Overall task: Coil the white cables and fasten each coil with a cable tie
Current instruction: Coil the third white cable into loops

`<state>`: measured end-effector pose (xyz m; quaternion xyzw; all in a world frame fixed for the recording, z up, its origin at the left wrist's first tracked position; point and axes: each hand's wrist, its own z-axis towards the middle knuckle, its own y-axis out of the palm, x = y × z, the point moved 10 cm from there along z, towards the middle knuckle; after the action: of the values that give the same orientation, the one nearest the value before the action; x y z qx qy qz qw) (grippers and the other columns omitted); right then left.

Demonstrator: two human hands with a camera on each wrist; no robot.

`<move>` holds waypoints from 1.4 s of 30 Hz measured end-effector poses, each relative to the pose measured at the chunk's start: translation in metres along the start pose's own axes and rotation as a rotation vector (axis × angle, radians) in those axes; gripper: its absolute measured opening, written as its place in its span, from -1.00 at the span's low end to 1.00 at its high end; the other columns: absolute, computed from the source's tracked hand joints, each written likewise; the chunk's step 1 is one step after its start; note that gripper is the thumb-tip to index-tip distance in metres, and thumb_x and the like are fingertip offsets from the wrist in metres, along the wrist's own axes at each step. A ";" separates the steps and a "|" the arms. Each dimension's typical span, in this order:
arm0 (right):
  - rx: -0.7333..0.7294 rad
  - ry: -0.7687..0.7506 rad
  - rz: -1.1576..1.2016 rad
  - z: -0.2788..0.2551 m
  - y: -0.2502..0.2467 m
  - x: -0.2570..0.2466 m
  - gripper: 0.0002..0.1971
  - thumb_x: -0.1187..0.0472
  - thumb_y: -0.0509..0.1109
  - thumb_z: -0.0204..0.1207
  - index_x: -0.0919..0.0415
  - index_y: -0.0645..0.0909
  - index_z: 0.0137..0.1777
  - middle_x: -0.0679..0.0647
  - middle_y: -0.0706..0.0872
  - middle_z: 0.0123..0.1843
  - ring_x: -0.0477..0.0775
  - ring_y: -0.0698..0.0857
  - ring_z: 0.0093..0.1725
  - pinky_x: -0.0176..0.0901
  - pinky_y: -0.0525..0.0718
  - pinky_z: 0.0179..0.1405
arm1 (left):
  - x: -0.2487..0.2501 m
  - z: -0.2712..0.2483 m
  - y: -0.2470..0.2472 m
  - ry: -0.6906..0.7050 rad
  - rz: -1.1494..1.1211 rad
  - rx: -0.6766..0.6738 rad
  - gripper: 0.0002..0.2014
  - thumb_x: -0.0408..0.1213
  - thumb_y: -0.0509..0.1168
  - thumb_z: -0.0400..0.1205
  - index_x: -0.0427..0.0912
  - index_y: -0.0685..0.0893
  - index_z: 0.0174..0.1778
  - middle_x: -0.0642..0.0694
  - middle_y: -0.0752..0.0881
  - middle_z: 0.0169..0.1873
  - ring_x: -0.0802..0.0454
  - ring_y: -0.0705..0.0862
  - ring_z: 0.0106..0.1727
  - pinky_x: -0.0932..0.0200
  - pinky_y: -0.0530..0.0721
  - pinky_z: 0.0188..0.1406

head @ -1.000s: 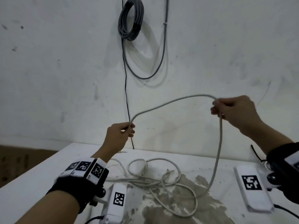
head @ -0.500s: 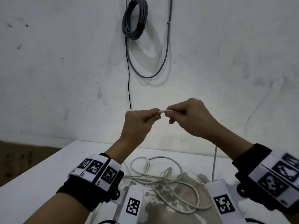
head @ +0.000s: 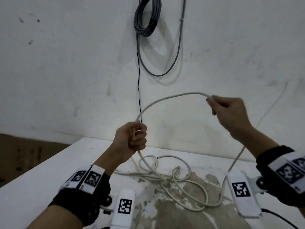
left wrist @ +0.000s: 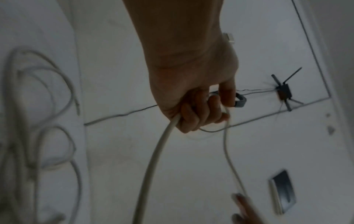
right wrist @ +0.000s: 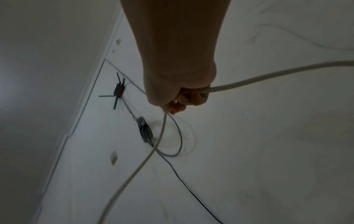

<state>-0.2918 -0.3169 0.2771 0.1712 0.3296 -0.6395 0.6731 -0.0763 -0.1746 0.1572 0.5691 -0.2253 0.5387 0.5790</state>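
Note:
A long white cable [head: 165, 100] arcs in the air between my two hands, above the white table [head: 41, 176]. My left hand [head: 133, 139] is raised over the table's far edge, its fingers curled round the cable [left wrist: 162, 144]. My right hand [head: 222, 109] is higher and to the right and pinches the cable [right wrist: 268, 75] in its fingertips. From that hand the cable drops to the table and joins a loose tangle of white cable loops [head: 173, 177]. No cable tie is in view.
A grey coiled cable [head: 146, 17] hangs on the wall, with a thin black wire [head: 138, 80] running down from it. A worn brown patch [head: 181, 209] marks the tabletop in front of me. A brown floor [head: 24, 154] lies left of the table.
Half a second ago both hands met in front of me on the cable. Now the right hand has moved out to the right, drawing a fresh arc of cable; the left hand has dropped a little.

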 end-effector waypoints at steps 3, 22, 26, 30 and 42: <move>-0.321 0.029 -0.273 -0.030 0.046 0.019 -0.79 0.18 0.37 0.55 0.26 0.79 0.00 0.11 0.77 -0.30 -0.03 0.63 -0.37 -0.26 0.48 -0.35 | 0.023 0.001 0.025 0.084 -0.286 -0.087 -0.78 -0.23 0.09 0.47 -0.15 0.53 -0.46 0.08 0.31 -0.73 0.23 0.25 -0.75 0.34 0.18 -0.69; -0.623 -0.068 0.024 -0.097 0.113 -0.015 -0.65 0.10 0.36 0.56 0.13 0.76 -0.43 0.07 0.78 -0.41 0.19 0.66 -0.38 0.03 0.59 -0.28 | 0.009 0.000 0.053 0.183 0.524 -0.093 -0.56 0.07 0.17 0.59 -0.12 0.52 0.27 -0.08 0.75 -0.05 0.08 0.74 0.03 0.19 0.73 -0.04; -0.597 0.091 0.199 -0.095 0.108 -0.009 -0.64 0.23 0.29 0.62 0.30 0.78 -0.35 0.15 0.74 -0.43 -0.11 0.68 -0.45 -0.31 0.61 -0.32 | -0.010 -0.013 0.072 0.243 1.021 -0.271 -0.69 -0.11 0.27 0.64 -0.12 0.50 0.26 0.05 0.69 -0.08 0.17 0.73 -0.09 0.29 0.67 -0.16; -0.558 0.235 0.200 -0.094 0.105 0.009 -0.72 0.19 0.33 0.59 0.31 0.81 -0.19 0.09 0.76 -0.46 -0.19 0.39 -0.69 -0.38 0.36 -0.63 | -0.016 -0.012 0.070 0.268 1.186 -0.270 -0.72 -0.21 0.16 0.71 -0.13 0.41 0.34 0.12 0.67 -0.07 0.13 0.78 -0.20 0.36 0.66 -0.24; -0.499 -0.012 0.021 -0.059 0.069 -0.007 -0.87 0.43 0.48 0.40 0.21 0.77 -0.26 0.06 0.82 -0.36 0.21 0.77 -0.19 0.12 0.68 -0.07 | -0.020 -0.019 0.044 -0.027 1.185 -0.369 -0.70 -0.20 -0.01 0.77 -0.36 0.52 0.09 -0.02 0.73 -0.32 -0.03 0.70 -0.32 0.03 0.64 0.04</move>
<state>-0.2381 -0.2642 0.2258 -0.0007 0.4716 -0.5321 0.7032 -0.1286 -0.1751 0.1533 0.2445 -0.5996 0.7136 0.2672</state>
